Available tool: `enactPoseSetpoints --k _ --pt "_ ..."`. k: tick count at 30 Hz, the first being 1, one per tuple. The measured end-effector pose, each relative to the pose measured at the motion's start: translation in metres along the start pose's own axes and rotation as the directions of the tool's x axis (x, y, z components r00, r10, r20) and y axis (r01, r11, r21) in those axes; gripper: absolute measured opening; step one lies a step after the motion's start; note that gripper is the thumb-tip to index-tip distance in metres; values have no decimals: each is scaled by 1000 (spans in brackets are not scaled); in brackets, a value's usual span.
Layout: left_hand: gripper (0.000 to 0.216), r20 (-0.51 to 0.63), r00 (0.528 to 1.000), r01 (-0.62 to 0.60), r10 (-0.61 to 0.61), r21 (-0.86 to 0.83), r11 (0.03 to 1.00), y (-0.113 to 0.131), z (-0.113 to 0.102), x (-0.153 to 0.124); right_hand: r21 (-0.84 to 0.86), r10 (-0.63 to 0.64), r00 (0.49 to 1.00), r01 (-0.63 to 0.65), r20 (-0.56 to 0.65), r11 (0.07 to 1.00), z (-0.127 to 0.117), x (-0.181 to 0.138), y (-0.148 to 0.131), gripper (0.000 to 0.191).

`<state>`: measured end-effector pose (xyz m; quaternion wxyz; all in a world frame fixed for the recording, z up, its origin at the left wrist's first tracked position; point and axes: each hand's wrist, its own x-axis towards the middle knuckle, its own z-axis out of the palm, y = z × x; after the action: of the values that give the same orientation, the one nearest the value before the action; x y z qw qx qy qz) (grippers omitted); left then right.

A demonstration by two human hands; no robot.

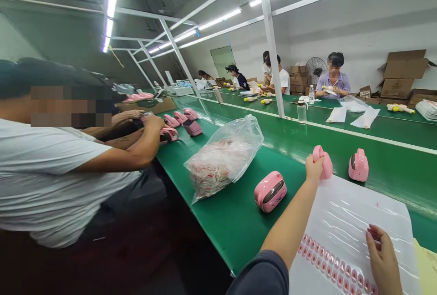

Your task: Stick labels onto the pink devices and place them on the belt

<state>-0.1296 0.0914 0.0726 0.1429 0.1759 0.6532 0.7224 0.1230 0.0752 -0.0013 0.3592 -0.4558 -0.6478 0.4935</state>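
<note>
My left hand (313, 167) reaches out and grips a pink plastic case with a loop handle (326, 163) at the far edge of the sticker sheet. The fingers are closed around its handle. A white sheet of stickers (341, 222) lies under my arms, with rows of small pink oval stickers (332, 263) along its near part. Above the sheet's right side hovers my right hand (384, 256), fingers loosely bent and apart from the thumb, with nothing visible in them. Similar pink cases with dark windows stand nearby, one to the left (270, 191) and another to the right (358, 165).
A clear plastic bag (221, 163) full of small pieces sits on the green table. At left, a person in a white shirt (51, 172) handles pink cases (193, 127). Farther back stand a glass bottle (302, 112), a white post (269, 44) and other seated people.
</note>
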Motion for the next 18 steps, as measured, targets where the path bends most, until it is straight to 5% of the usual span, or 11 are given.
enactPoseSetpoints --k 8,18 --pt "31 -120 979 -133 165 237 962 -25 21 86 -59 19 999 -16 48 998 -4 15 20 52" --pt "31 -28 984 -158 175 312 937 -39 2 152 -63 -36 999 36 1 997 11 9 1 44"
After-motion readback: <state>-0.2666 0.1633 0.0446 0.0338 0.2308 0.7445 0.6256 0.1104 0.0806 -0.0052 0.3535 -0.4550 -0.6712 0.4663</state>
